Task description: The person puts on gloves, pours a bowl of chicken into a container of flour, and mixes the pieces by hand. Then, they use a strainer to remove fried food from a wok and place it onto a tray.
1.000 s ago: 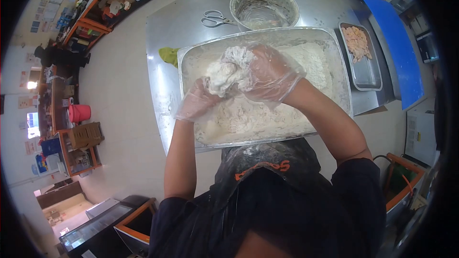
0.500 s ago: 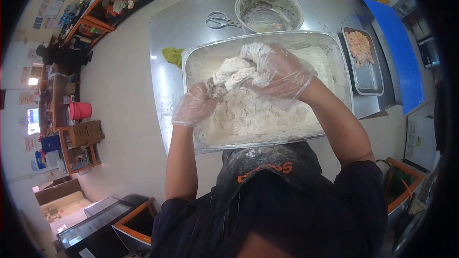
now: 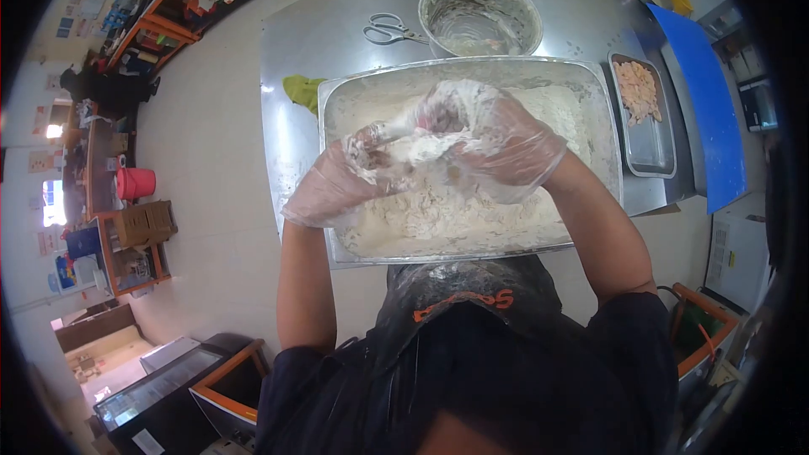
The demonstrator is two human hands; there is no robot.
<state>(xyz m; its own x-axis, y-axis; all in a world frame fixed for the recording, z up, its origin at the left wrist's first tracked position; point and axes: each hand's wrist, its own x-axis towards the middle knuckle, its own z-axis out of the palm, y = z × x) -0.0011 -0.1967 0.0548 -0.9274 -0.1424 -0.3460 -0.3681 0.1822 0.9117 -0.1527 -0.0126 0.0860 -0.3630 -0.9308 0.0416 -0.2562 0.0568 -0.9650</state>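
A large metal tray (image 3: 472, 251) holds white flour. Over its left half, my left hand (image 3: 345, 177), in a clear flour-dusted glove, has its fingers closed on the left end of a flour-coated piece (image 3: 425, 148), which looks like meat. My right hand (image 3: 510, 147), gloved too, is wrapped round the right end of that piece, with pinkish flesh showing near its fingers. The piece spans between both hands, above the flour. Flour and glove film partly hide the fingertips.
Behind the tray stand a smeared metal bowl (image 3: 480, 15) and scissors (image 3: 389, 29). A green cloth (image 3: 302, 93) touches the left side. Right, a smaller tray (image 3: 650, 152) holds pale pink meat (image 3: 638, 90), beside a blue board (image 3: 704, 109). A person (image 3: 105, 91) is far left.
My left hand has turned and its fingers have moved up and inward. My right hand has shifted slightly right. The floured piece is now turned, with pink flesh showing.
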